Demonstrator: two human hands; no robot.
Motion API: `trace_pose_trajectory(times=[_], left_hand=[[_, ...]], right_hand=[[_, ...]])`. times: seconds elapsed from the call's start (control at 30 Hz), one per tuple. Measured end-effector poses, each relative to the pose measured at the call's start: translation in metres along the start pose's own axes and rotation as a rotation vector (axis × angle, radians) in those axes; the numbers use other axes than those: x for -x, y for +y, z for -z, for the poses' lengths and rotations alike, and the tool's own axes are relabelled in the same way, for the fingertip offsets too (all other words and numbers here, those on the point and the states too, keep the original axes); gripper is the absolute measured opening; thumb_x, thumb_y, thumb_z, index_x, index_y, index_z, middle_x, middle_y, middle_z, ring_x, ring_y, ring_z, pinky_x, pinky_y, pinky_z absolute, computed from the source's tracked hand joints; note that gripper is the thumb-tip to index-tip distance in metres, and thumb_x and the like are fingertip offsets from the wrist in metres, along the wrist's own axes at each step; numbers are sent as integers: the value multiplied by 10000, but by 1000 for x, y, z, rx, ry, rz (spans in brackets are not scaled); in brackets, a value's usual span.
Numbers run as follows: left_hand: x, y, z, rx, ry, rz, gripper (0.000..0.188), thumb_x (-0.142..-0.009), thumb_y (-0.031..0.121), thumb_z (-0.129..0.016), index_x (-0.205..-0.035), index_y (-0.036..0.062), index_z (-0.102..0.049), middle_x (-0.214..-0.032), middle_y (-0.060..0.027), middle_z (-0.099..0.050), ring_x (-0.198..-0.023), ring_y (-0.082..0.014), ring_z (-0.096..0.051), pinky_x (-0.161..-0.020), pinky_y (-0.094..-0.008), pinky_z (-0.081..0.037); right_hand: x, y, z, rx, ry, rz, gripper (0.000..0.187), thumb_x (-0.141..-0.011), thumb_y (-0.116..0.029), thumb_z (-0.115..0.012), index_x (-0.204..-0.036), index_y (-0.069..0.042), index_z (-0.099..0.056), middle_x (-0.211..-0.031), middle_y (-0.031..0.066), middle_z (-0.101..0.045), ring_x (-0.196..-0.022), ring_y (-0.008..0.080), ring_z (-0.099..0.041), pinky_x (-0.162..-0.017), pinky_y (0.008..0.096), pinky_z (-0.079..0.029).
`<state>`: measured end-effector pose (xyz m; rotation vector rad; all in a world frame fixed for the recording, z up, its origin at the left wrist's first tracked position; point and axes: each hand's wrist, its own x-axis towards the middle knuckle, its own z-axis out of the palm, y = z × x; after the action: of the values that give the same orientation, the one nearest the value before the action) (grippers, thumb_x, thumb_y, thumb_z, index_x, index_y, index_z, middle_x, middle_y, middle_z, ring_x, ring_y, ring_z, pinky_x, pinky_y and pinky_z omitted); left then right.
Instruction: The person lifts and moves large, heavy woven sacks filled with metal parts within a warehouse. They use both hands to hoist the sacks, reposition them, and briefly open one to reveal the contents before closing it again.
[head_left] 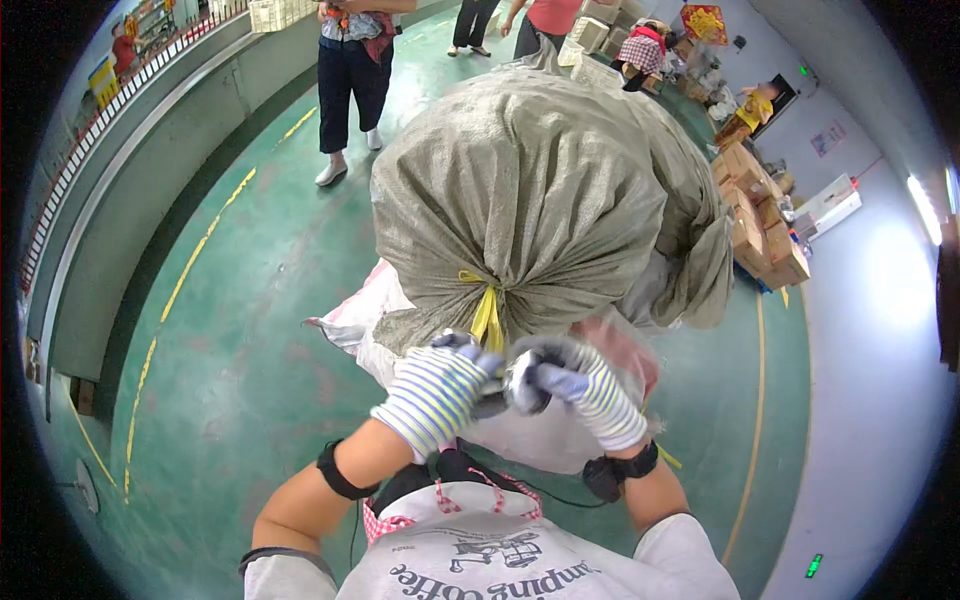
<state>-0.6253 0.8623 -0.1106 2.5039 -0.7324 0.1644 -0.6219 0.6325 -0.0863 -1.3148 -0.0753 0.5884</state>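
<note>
Ribbon (487, 318) cinches a grey woven sack (520, 190) near the gloved left hand (440, 383) and right hand (575, 380); both blurred, whether they hold anything cannot be told.

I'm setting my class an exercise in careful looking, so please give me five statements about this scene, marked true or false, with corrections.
1. A yellow tie is at the gathered front of the large grey-green sack. True.
2. Neither hand is gloved. False: the left hand and right hand both wear striped gloves.
3. The green floor carries yellow lines. True.
4. All stacked cardboard is on the left. False: cardboard boxes are stacked on the right.
5. The large grey-green sack lies flat. False: it bulges.
</note>
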Motion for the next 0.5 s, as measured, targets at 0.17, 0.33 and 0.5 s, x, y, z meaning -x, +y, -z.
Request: trace_pose_trajectory(times=[0.17, 0.33, 0.5], left_hand=[[-15, -74, 11, 768, -137, 594, 331, -881, 207, -627, -1176, 59, -651, -970, -88, -679, -850, -183, -620, -770, -309, -510], [-54, -111, -19, 833, -65, 589, 293, -912, 194, -628, -1145, 21, -661, -886, -50, -684, -767, -150, -593, -707, -337, -495], [-79, -111, -56, 1279, -31, 735, 259, -906, 124, -647, -1121, -19, -660, -910, -56, -687, -776, -139, -619, -710, -282, -517]], right_hand=[[-50, -23, 26, 259, 117, 305, 219, -910, -101, -627, -1114, -21, -615, -992, 36, -664, -930, 106, -605, -863, 274, -484], [-99, -13, 32, 318, -32, 281, 229, -923, -121, -627, -1133, -28, -618, -982, 15, -667, -897, 76, -596, -828, 226, -472], [-109, -9, 38, 214, -57, 149, 251, -923, -191, -646, -1133, -53, -634, -945, -19, -665, -777, 31, -574, -668, 177, -458]])
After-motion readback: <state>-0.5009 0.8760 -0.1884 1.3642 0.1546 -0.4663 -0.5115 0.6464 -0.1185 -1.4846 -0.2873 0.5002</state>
